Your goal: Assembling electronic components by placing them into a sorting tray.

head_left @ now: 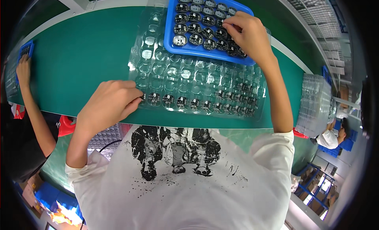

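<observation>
My left hand (108, 103) is at the front left corner of a clear plastic blister tray (169, 74). Its thumb and fingertips pinch a small round circuit board (143, 96), mostly covered by the fingers. Similar dark boards fill the tray's front row, and more sit in the pockets at its right. Beyond it, a blue plastic tray (171, 40) holds rows of round circuit boards (196, 39) and overlaps the clear tray's far part. My right hand (248, 34) reaches over the blue tray's right side, its thumb and forefinger closed at the edge of one board (220, 23).
The green bench (87, 52) has a raised frame along its far side. A stack of clear trays (312, 105) stands at the right. At far left, another person's hand (23, 70) works over a second blue tray (29, 46). A red stool (66, 126) is near that person.
</observation>
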The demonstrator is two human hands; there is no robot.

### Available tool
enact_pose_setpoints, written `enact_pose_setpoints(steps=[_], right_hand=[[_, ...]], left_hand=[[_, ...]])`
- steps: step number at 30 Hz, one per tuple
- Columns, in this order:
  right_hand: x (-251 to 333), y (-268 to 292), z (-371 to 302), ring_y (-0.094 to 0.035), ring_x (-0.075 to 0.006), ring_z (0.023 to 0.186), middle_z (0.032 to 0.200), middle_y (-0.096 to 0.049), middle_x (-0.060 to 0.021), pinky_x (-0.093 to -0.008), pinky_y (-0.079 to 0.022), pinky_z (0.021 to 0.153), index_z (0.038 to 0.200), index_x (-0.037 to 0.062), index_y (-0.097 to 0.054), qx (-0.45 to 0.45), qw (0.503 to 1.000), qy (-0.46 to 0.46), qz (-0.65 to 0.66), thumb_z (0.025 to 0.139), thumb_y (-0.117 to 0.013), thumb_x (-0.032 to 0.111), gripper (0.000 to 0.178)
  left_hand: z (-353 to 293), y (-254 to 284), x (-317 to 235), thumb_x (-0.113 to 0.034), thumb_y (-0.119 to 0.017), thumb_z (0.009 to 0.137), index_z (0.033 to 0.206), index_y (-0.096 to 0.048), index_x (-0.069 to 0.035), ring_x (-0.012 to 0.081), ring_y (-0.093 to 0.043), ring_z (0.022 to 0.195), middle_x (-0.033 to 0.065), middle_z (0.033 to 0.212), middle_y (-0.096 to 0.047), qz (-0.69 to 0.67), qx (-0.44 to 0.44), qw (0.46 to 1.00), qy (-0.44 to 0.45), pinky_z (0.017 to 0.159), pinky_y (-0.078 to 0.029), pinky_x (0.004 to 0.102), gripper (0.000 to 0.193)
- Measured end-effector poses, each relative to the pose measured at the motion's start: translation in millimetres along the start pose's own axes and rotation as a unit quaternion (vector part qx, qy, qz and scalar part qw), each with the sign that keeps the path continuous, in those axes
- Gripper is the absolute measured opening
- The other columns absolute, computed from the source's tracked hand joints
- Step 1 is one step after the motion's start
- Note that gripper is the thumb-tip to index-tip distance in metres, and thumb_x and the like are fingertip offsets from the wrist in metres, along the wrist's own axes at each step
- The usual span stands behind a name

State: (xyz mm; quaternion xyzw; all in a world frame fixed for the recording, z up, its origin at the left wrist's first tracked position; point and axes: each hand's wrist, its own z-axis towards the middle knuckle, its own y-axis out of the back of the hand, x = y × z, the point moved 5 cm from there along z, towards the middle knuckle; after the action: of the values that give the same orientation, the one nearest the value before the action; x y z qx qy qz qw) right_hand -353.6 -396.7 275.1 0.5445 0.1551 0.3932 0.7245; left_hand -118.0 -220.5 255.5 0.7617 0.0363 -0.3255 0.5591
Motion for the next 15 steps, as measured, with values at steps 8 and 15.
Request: enact_pose_setpoints(steps=[8,15], right_hand=[[-3.3,-1.3,5.1,-0.059,-0.0244,0.062,0.074,-0.06,-0.0087,-0.0338,-0.046,0.058,0.085,0.0025,-0.068,0.008,1.0,0.003,0.006,0.079,-0.067,0.009,0.009],[-1.2,-2.2,6.5,-0.058,-0.0254,0.062,0.073,-0.059,-0.0089,-0.0347,-0.045,0.057,0.085,0.0028,-0.068,0.02,1.0,0.013,0.0,0.08,-0.066,0.009,0.009]], left_hand=[[3.5,0.3,4.0,-0.006,-0.062,0.075,0.076,-0.064,0.0,0.0304,-0.059,0.069,0.0108,0.074,-0.06,-0.02,0.001,1.0,-0.002,0.063,-0.045,0.0406,0.006],[4.3,-0.1,5.5,-0.006,-0.062,0.075,0.075,-0.063,-0.001,0.0308,-0.058,0.069,0.0109,0.074,-0.059,-0.028,0.003,1.0,-0.003,0.062,-0.045,0.0409,0.005]])
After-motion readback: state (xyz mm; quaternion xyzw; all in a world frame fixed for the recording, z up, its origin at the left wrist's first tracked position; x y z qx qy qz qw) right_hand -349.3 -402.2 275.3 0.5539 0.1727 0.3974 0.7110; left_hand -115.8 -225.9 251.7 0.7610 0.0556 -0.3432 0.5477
